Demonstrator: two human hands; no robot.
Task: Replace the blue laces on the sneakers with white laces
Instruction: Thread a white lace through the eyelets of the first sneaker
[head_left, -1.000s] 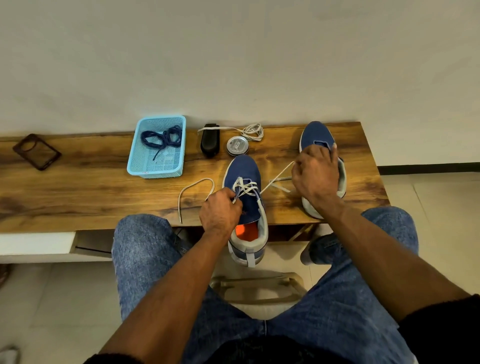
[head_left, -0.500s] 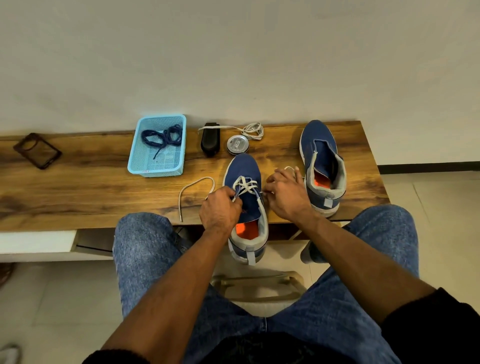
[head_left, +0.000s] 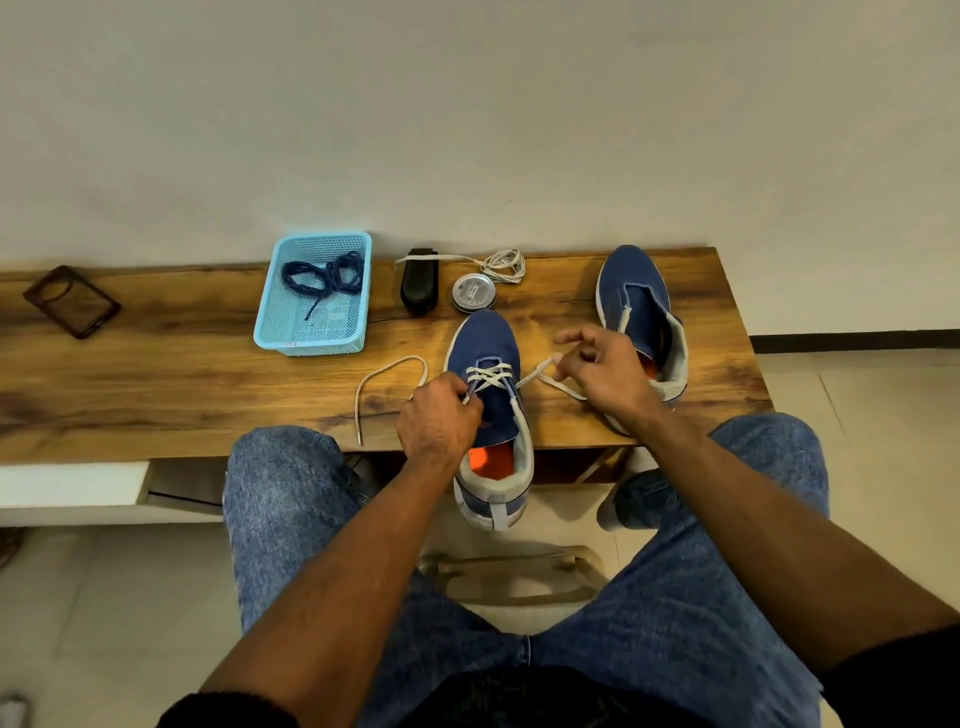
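The white lace (head_left: 540, 375) — soft, limp, light — is pinched in the right hand (head_left: 605, 371) beside the sneaker (head_left: 488, 395) on the bench (head_left: 156, 384); the left hand (head_left: 439, 418) grips the lacing — best held near the stiff tip.

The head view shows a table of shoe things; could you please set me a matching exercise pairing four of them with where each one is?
Things:
1. blue laces
2. coiled white lace
3. unlaced sneaker
4. round tin

Places:
A. behind the right hand, at the right end of the table
B. in the light blue basket
C. just beyond the toe of the sneaker being laced
D. by the wall, past the tin

Pairs: 1-B, 2-D, 3-A, 4-C
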